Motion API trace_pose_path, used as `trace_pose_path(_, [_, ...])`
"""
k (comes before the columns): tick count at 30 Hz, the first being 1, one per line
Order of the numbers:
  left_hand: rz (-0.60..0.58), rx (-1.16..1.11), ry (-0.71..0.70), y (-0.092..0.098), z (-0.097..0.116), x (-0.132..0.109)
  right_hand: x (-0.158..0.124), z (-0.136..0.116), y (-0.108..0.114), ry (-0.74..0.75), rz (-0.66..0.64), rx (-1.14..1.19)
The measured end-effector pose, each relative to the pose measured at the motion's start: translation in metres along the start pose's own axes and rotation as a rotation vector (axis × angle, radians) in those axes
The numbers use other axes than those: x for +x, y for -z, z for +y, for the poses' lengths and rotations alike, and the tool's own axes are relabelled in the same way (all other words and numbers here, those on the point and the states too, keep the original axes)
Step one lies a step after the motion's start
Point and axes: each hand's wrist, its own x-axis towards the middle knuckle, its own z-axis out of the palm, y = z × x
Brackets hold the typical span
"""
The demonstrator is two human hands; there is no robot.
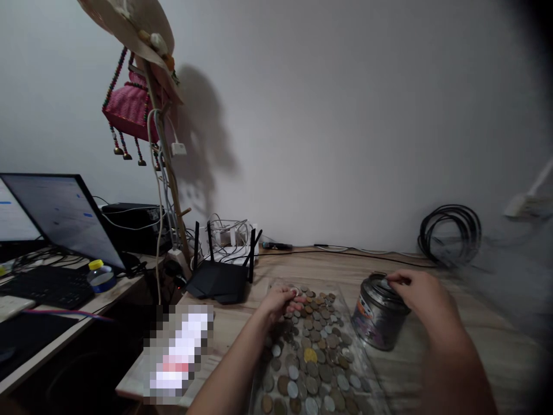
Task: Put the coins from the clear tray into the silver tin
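Observation:
Many coins (325,373), mostly silver and brown with one bright golden coin (310,354), lie spread over a clear plastic tray or sheet (352,305) in front of me. At the far left part of the coins, my left hand (280,304) is closed, with a coin (295,292) between thumb and fingers. To the right stands a round metal tin (377,323) with a worn coloured label and a lid. My right hand (417,291) reaches over its top, thumb and fingers pinched on a small pale coin (384,283) at the lid.
A black router (220,281) with upright antennas stands behind on the left. A blurred-out bright object (179,351) lies at the table's left edge. Coiled black cable (449,233) rests by the wall. Further left are a monitor (64,216), a keyboard (52,286) and a yellow-capped bottle (101,276).

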Motion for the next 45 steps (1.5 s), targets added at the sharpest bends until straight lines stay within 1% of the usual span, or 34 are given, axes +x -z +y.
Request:
trace_pose_path(2, [-0.018,0.064,-0.032,0.001,-0.001,0.001,-0.001,-0.002,0.004,-0.053,-0.036,-0.064])
trace_pose_path(4, [-0.032,0.118,-0.057,0.001,-0.002,0.001,-0.001,-0.003,0.006,-0.06,-0.073,-0.068])
trace_pose_path(7, [-0.042,0.148,-0.038,0.001,-0.003,0.0,0.001,-0.005,0.006,-0.001,-0.161,0.005])
trace_pose_path(8, [-0.044,0.148,-0.025,0.001,-0.004,0.0,0.001,-0.007,0.006,0.046,-0.158,0.023])
trace_pose_path(9, [-0.05,0.147,-0.014,0.001,-0.004,0.0,0.001,-0.011,0.006,0.103,-0.103,0.034])
trace_pose_path(10, [-0.062,0.143,-0.007,0.001,-0.005,0.001,0.0,-0.016,0.006,0.16,-0.002,0.045])
trace_pose_path(12, [-0.101,0.122,0.0,0.001,-0.006,0.001,-0.005,-0.035,0.006,0.238,0.258,0.098])
trace_pose_path(13, [-0.118,0.106,0.004,0.001,-0.006,0.002,-0.009,-0.048,0.005,0.257,0.345,0.149])
trace_pose_path(14, [-0.126,0.087,0.006,0.001,-0.006,0.001,-0.015,-0.062,0.003,0.273,0.357,0.207])
trace_pose_path(15, [-0.121,0.065,0.004,0.001,-0.006,0.001,-0.021,-0.076,-0.001,0.296,0.295,0.262])
trace_pose_path(16, [-0.108,0.044,0.0,0.001,-0.005,0.0,-0.027,-0.09,-0.007,0.345,0.163,0.305])
trace_pose_path(18, [-0.098,0.02,-0.008,0.0,-0.003,-0.002,-0.039,-0.114,-0.023,0.452,-0.129,0.32])
trace_pose_path(19, [-0.107,0.017,-0.009,0.0,-0.002,-0.003,-0.045,-0.123,-0.033,0.493,-0.248,0.297])
trace_pose_path(20, [-0.124,0.02,-0.008,0.0,-0.001,-0.004,-0.049,-0.13,-0.042,0.519,-0.33,0.264])
trace_pose_path(22, [-0.155,0.036,-0.009,-0.001,0.0,-0.006,-0.055,-0.138,-0.06,0.537,-0.414,0.206])
trace_pose_path(24, [-0.172,0.046,-0.008,-0.002,0.001,-0.008,-0.057,-0.14,-0.072,0.519,-0.438,0.185])
trace_pose_path(26, [-0.193,0.042,0.004,-0.003,0.001,-0.009,-0.057,-0.14,-0.076,0.49,-0.443,0.192])
trace_pose_path(27, [-0.205,0.036,0.01,-0.003,0.001,-0.01,-0.056,-0.139,-0.074,0.478,-0.44,0.197])
trace_pose_path(29, [-0.212,0.015,0.029,-0.004,0.002,-0.01,-0.052,-0.136,-0.063,0.453,-0.374,0.212])
trace_pose_path(30, [-0.199,0.003,0.037,-0.004,0.003,-0.01,-0.05,-0.133,-0.055,0.442,-0.303,0.222])
trace_pose_path(31, [-0.181,-0.007,0.049,-0.004,0.003,-0.01,-0.047,-0.129,-0.044,0.425,-0.206,0.228])
trace_pose_path(33, [-0.138,-0.027,0.084,-0.003,0.004,-0.008,-0.039,-0.115,-0.021,0.353,0.033,0.206])
trace_pose_path(34, [-0.123,-0.04,0.104,-0.002,0.004,-0.007,-0.035,-0.105,-0.011,0.292,0.141,0.169])
trace_pose_path(35, [-0.113,-0.055,0.124,-0.001,0.004,-0.006,-0.03,-0.094,-0.002,0.212,0.215,0.118])
trace_pose_path(36, [-0.108,-0.072,0.141,-0.001,0.003,-0.005,-0.026,-0.082,0.004,0.122,0.241,0.062])
trace_pose_path(37, [-0.101,-0.087,0.15,-0.001,0.003,-0.005,-0.021,-0.07,0.007,0.039,0.214,0.014])
trace_pose_path(38, [-0.091,-0.101,0.152,-0.001,0.003,-0.004,-0.017,-0.059,0.009,-0.023,0.144,-0.017])
trace_pose_path(40, [-0.061,-0.116,0.146,-0.001,0.002,-0.004,-0.01,-0.04,0.006,-0.084,-0.024,-0.021])
trace_pose_path(41, [-0.043,-0.117,0.142,-0.001,0.002,-0.004,-0.007,-0.034,0.004,-0.088,-0.082,-0.006])
trace_pose_path(43, [-0.018,-0.111,0.14,-0.002,0.002,-0.004,-0.005,-0.028,0.0,-0.077,-0.12,0.019])
trace_pose_path(45, [-0.03,-0.108,0.136,-0.001,0.002,-0.005,-0.006,-0.028,0.0,-0.073,-0.119,0.011])
